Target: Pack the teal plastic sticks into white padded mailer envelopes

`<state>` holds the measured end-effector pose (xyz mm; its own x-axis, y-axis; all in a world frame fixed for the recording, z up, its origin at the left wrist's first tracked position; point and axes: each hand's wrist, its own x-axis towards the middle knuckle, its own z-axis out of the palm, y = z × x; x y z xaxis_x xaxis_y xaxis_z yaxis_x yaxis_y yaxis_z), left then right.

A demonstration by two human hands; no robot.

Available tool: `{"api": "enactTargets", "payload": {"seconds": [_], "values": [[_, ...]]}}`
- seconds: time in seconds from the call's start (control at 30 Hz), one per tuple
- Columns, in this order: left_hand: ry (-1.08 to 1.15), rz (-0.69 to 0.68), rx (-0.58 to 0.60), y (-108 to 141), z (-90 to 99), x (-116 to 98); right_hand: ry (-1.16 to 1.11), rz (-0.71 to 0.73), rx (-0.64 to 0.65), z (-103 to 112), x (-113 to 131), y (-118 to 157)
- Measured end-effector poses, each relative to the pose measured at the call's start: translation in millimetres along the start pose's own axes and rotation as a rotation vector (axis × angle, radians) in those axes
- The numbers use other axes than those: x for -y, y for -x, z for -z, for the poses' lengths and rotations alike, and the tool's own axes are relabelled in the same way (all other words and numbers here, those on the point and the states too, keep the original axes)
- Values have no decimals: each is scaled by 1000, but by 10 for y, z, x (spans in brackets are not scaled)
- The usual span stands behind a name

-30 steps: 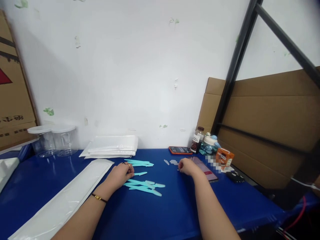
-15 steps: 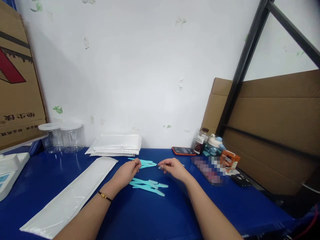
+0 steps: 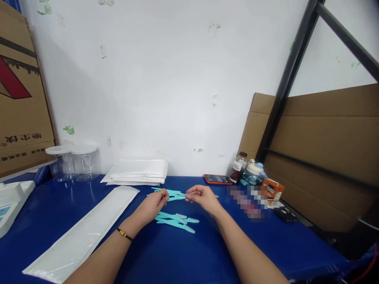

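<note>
My left hand (image 3: pixel 154 204), wearing a gold ring, pinches a slim turquoise eyebrow razor (image 3: pixel 176 198) that points to the right. At its far end my right hand (image 3: pixel 203 197) has thumb and forefinger closed on a small pale, translucent cap (image 3: pixel 187 195), touching the razor's tip. Behind the left fingers lie more turquoise razors (image 3: pixel 158 189), partly covered by the hand. Nearer to me rests a loose pile of turquoise razors (image 3: pixel 177 222) with pale, covered tips. Just past the right fingers, a small clear piece (image 3: pixel 217 196) shows on the table.
On the blue table (image 3: pixel 177 256), a long white packet (image 3: pixel 85 228) lies left, with stacked white packets (image 3: pixel 139 169) behind. Two clear jars (image 3: pixel 85 163) and a white device (image 3: pixel 14 201) stand farther left. Rightward are a phone (image 3: pixel 218 179), bottle (image 3: pixel 237 169), cup (image 3: pixel 252 173) and orange box (image 3: pixel 271 191).
My right hand has shifted slightly left, bringing the pale cap against the razor's tip. The left hand has moved slightly right, and the near pile is unchanged.
</note>
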<state>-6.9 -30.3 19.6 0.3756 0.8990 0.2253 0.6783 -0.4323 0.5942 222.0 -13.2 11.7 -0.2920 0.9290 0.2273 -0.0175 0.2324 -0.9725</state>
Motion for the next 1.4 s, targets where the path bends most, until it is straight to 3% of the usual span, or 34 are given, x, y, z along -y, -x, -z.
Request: {"api": "enactTargets", "payload": {"seconds": [0.17, 0.33, 0.57, 0.77, 1.4], "values": [[31, -3, 23, -3, -19, -20, -14, 5, 3, -26, -15, 5], [48, 18, 17, -3, -2, -14, -39, 29, -81, 15, -11, -5], [73, 16, 7, 0, 9, -21, -35, 8, -33, -42, -13, 5], [66, 32, -13, -8, 6, -6, -58, 55, -103, 25, -9, -8], [91, 23, 17, 1, -66, -29, -26, -40, 16, -155, -5, 21]]}}
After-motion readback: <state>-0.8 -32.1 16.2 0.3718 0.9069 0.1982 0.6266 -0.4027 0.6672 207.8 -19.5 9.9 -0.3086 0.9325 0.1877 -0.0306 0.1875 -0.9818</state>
